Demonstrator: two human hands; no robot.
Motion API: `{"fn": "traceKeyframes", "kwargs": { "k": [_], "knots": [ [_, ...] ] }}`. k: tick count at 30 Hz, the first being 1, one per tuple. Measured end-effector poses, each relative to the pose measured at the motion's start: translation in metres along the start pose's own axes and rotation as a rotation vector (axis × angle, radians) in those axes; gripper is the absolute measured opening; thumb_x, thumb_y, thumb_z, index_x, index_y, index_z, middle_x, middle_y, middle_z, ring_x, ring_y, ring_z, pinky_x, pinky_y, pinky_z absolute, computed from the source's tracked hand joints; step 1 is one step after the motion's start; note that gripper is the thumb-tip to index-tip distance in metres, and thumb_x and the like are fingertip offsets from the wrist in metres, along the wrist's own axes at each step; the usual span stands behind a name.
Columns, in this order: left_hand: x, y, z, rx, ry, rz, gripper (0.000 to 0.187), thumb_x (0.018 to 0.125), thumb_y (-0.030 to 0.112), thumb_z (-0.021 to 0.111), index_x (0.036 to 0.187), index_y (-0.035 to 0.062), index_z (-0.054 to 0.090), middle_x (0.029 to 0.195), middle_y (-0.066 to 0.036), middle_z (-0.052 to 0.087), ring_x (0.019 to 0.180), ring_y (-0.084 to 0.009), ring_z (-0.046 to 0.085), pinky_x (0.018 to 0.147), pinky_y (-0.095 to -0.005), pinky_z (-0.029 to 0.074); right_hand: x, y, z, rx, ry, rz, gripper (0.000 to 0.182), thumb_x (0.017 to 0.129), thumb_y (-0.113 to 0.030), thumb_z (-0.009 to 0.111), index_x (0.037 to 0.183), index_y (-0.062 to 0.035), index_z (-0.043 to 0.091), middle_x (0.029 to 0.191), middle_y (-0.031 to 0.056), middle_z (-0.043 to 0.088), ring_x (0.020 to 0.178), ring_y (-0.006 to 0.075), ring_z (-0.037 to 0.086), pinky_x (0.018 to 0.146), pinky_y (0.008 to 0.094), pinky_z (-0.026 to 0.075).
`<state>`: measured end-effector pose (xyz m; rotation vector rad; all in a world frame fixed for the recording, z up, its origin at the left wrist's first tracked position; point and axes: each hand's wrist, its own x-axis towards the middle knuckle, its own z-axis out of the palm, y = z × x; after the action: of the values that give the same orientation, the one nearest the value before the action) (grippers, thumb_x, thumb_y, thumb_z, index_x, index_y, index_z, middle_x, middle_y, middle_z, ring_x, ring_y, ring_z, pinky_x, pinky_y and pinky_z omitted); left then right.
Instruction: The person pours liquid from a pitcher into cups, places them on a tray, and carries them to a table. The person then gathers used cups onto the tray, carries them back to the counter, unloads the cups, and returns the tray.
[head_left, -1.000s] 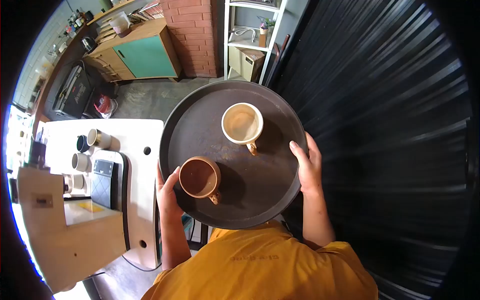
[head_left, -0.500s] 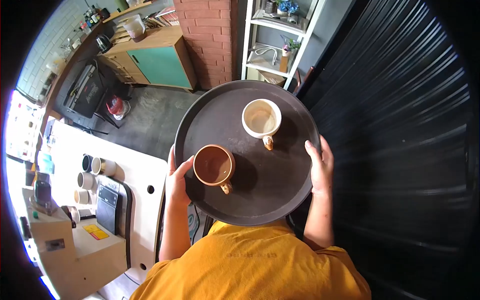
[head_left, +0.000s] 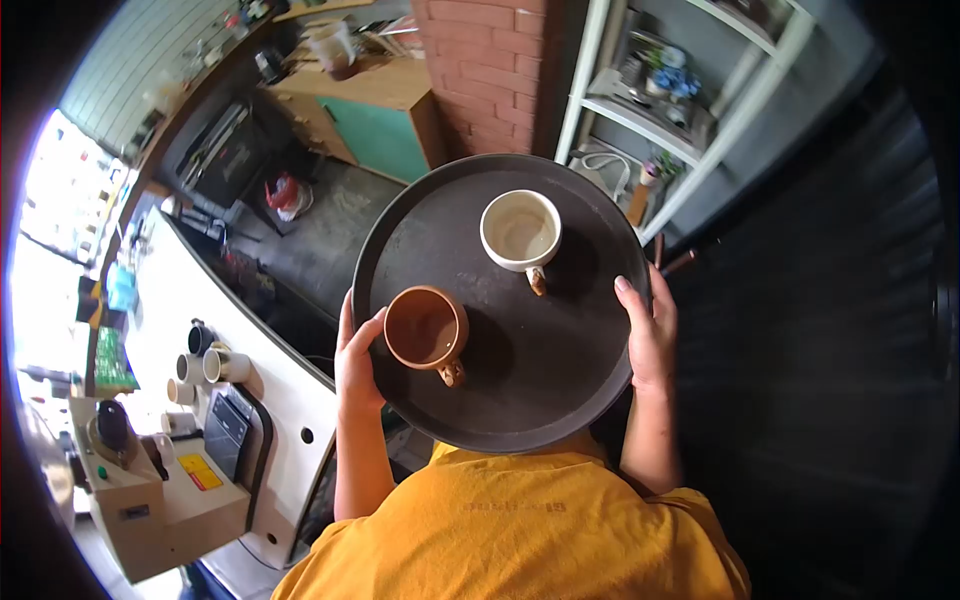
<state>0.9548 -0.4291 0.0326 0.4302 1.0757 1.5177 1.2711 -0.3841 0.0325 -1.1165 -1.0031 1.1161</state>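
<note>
A round dark brown serving tray (head_left: 540, 390) is held out in front of my yellow shirt. My left hand (head_left: 360, 355) grips its left rim, thumb on top near the brown mug. On the opposite rim, my right hand (head_left: 650, 325) is closed, its thumb also over the edge and its other fingers mostly outside or beneath. The brown mug (head_left: 426, 328) stands upright at the tray's left, its handle pointing toward me. Farther back and to the right stands a white mug (head_left: 521, 232), upright, with a brown-tipped handle facing me.
At left, a white counter (head_left: 285, 400) carries several cups (head_left: 226, 366), a black scale (head_left: 229, 425) and a beige machine (head_left: 135, 500). Ahead are a wooden cabinet (head_left: 375, 130), a brick pillar (head_left: 485, 70) and a white shelf unit (head_left: 640, 105). A dark ribbed surface (head_left: 800, 380) lies at right.
My view has turned to the left, so the counter, cabinet and shelves appear farther right. Tray, mugs and both hands keep nearly the same places relative to each other.
</note>
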Motion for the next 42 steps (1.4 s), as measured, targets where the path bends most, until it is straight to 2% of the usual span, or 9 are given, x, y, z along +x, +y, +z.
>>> {"fn": "traceKeyframes", "kwargs": {
  "k": [3, 8, 12, 17, 24, 27, 30, 35, 42],
  "knots": [
    [0.031, 0.005, -0.007, -0.055, 0.062, 0.046, 0.056, 0.092, -0.001, 0.054, 0.145, 0.0112, 0.040, 0.112, -0.013, 0.065, 0.097, -0.0227, 0.068, 0.082, -0.0363, 0.058, 0.043, 0.009, 0.027, 0.019, -0.075, 0.017, 0.037, 0.093, -0.015, 0.064, 0.126, 0.0033, 0.058, 0.117, 0.0056, 0.063, 0.105, 0.0112, 0.057, 0.094, 0.0261, 0.044],
    [0.092, 0.031, -0.026, -0.131, 0.237, 0.100, 0.059, 0.092, -0.001, 0.058, 0.146, 0.0120, 0.040, 0.114, -0.011, 0.065, 0.098, -0.0214, 0.067, 0.083, -0.0355, 0.058, 0.122, 0.049, 0.090, -0.093, -0.088, 0.022, 0.036, 0.104, -0.022, 0.047, 0.127, 0.0036, 0.058, 0.125, 0.0086, 0.061, 0.117, 0.0163, 0.053, 0.105, 0.0303, 0.036],
    [0.157, 0.066, -0.049, -0.212, 0.262, 0.186, 0.062, 0.090, -0.001, 0.061, 0.146, 0.0104, 0.039, 0.121, -0.011, 0.062, 0.102, -0.0211, 0.066, 0.084, -0.0346, 0.057, 0.189, 0.062, 0.169, 0.007, -0.172, 0.083, 0.038, 0.106, -0.023, 0.043, 0.127, 0.0041, 0.058, 0.125, 0.0090, 0.062, 0.116, 0.0162, 0.054, 0.104, 0.0294, 0.038],
    [0.218, 0.122, -0.075, -0.207, 0.390, 0.264, 0.064, 0.089, 0.000, 0.063, 0.147, 0.0084, 0.038, 0.126, -0.011, 0.059, 0.108, -0.0206, 0.063, 0.090, -0.0334, 0.054, 0.261, 0.076, 0.268, 0.017, -0.303, 0.097, 0.039, 0.106, -0.024, 0.044, 0.129, 0.0044, 0.057, 0.125, 0.0098, 0.062, 0.117, 0.0166, 0.054, 0.105, 0.0295, 0.038],
    [0.268, 0.181, -0.126, -0.216, 0.484, 0.336, 0.067, 0.089, 0.002, 0.064, 0.149, 0.0097, 0.036, 0.129, -0.010, 0.057, 0.113, -0.0205, 0.061, 0.091, -0.0337, 0.054, 0.318, 0.090, 0.402, -0.053, -0.405, 0.214, 0.057, 0.103, -0.033, 0.051, 0.138, 0.0112, 0.047, 0.143, 0.0169, 0.050, 0.134, 0.0225, 0.043, 0.114, 0.0319, 0.029],
    [0.283, 0.199, -0.141, -0.247, 0.561, 0.354, 0.067, 0.089, 0.002, 0.063, 0.149, 0.0110, 0.035, 0.129, -0.011, 0.056, 0.112, -0.0211, 0.061, 0.092, -0.0340, 0.054, 0.349, 0.118, 0.448, 0.105, -0.582, 0.190, 0.043, 0.106, -0.027, 0.043, 0.132, 0.0067, 0.054, 0.132, 0.0118, 0.058, 0.123, 0.0178, 0.052, 0.107, 0.0300, 0.037],
    [0.305, 0.217, -0.153, -0.235, 0.615, 0.378, 0.070, 0.091, 0.001, 0.055, 0.154, 0.0138, 0.027, 0.129, -0.015, 0.058, 0.114, -0.0235, 0.062, 0.094, -0.0359, 0.053, 0.375, 0.125, 0.499, 0.007, -0.588, 0.188, 0.046, 0.106, -0.027, 0.044, 0.133, 0.0095, 0.052, 0.132, 0.0137, 0.057, 0.124, 0.0186, 0.052, 0.109, 0.0303, 0.036],
    [0.356, 0.247, -0.180, -0.330, 0.682, 0.484, 0.064, 0.090, 0.000, 0.057, 0.149, 0.0117, 0.033, 0.130, -0.013, 0.056, 0.113, -0.0232, 0.061, 0.090, -0.0360, 0.056, 0.417, 0.131, 0.595, -0.119, -0.679, 0.179, 0.049, 0.106, -0.026, 0.046, 0.136, 0.0123, 0.047, 0.135, 0.0157, 0.055, 0.126, 0.0204, 0.050, 0.111, 0.0305, 0.035],
    [0.419, 0.310, -0.191, -0.383, 0.808, 0.650, 0.051, 0.093, 0.003, 0.053, 0.142, 0.0023, 0.039, 0.126, -0.015, 0.058, 0.111, -0.0240, 0.063, 0.092, -0.0362, 0.055, 0.485, 0.143, 0.730, 0.151, -0.990, 0.351, 0.039, 0.107, -0.020, 0.040, 0.132, 0.0065, 0.053, 0.129, 0.0122, 0.060, 0.118, 0.0178, 0.056, 0.102, 0.0294, 0.042]
  ]
}}
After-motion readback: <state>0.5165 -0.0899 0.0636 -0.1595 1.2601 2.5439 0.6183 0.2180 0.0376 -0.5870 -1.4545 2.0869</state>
